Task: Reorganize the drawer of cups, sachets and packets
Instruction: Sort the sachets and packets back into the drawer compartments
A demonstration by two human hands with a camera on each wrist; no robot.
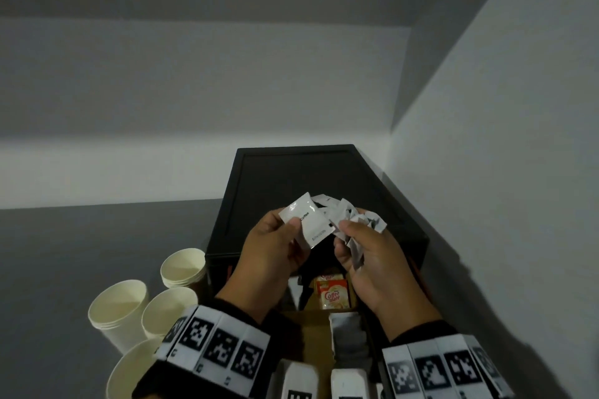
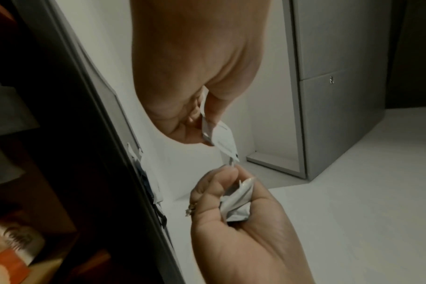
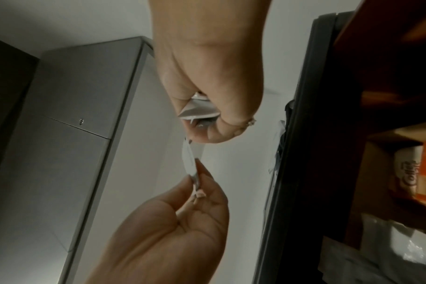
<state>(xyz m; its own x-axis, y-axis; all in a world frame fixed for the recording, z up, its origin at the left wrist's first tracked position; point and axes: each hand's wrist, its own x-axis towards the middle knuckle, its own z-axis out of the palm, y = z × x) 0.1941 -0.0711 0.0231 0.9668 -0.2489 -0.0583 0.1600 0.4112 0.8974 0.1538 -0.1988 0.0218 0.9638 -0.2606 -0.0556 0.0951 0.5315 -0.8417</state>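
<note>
My left hand [image 1: 285, 236] pinches a single white sachet [image 1: 308, 220] by its edge, above the open drawer [image 1: 312, 330]. Right beside it, my right hand [image 1: 351, 238] grips a crumpled bunch of white sachets [image 1: 353, 214]. The left wrist view shows the single sachet [image 2: 223, 139] between thumb and fingers, with the bunch [image 2: 236, 203] in the other hand below. In the right wrist view the bunch [image 3: 198, 110] sits in my curled fingers and the single sachet [image 3: 190, 159] almost touches it. Orange Coffee mate packets [image 1: 334, 295] lie in the drawer.
A black cabinet [image 1: 291, 185] stands behind the hands in the corner, with the wall close on the right. Stacks of white paper cups [image 1: 118, 309] [image 1: 183, 266] stand on the grey surface at the left. A row of grey-white sachets [image 1: 348, 338] fills a drawer compartment.
</note>
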